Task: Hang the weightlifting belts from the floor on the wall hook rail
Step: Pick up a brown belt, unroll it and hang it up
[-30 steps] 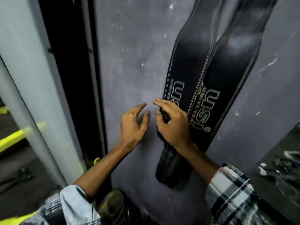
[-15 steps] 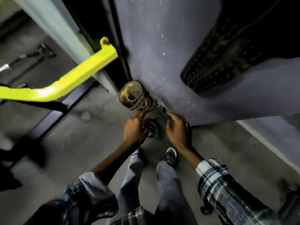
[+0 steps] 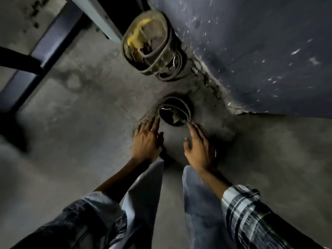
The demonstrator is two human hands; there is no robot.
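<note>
Grey concrete floor point(image 3: 75, 133) meets a speckled blue-grey wall point(image 3: 260, 51).

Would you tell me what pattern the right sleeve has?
The right sleeve is plaid, dark with pale stripes; head view.

A gym — coiled lifting belts point(image 3: 152, 45) on bare concrete floor point(image 3: 71, 132).

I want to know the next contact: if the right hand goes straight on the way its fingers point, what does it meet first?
Probably the small coiled belt on the floor: the right hand points at its near rim, open, fingertips just short. Depth is unclear.
</note>
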